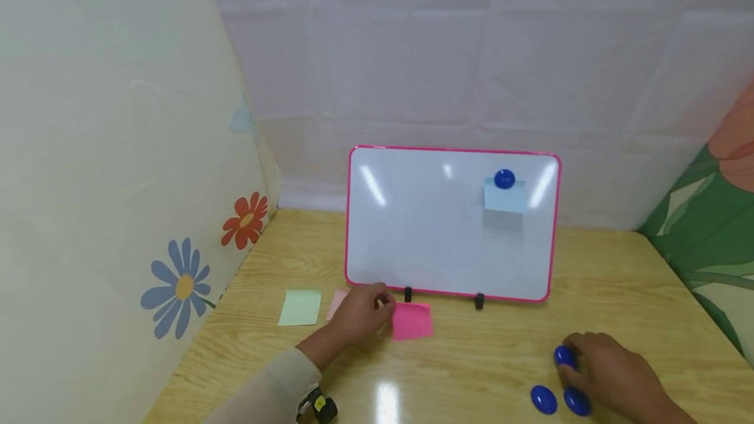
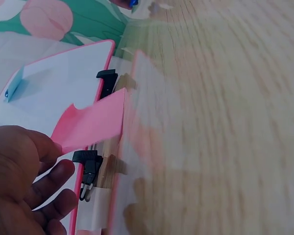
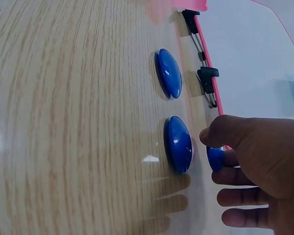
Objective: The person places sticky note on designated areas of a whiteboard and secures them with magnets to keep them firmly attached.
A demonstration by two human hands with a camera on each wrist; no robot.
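Observation:
My left hand point(image 1: 363, 312) pinches a bright pink sticky note point(image 1: 412, 321) by its left edge, just below the whiteboard point(image 1: 424, 228); in the left wrist view the note point(image 2: 95, 122) hangs above the tabletop. At the right, my right hand point(image 1: 615, 371) holds a round blue magnet point(image 1: 564, 356) between thumb and fingers, also seen in the right wrist view as a partly covered magnet point(image 3: 215, 159). Two more blue magnets, one nearer the middle point(image 1: 544, 399) and one beside the hand point(image 1: 577, 402), lie on the table.
A light blue note point(image 1: 504, 198) is held on the board by a blue magnet point(image 1: 504, 178). A pale green note point(image 1: 300, 307) and a light pink note point(image 1: 336, 303), partly behind the left hand, lie on the table. Black clips point(image 1: 480, 301) support the board's lower edge.

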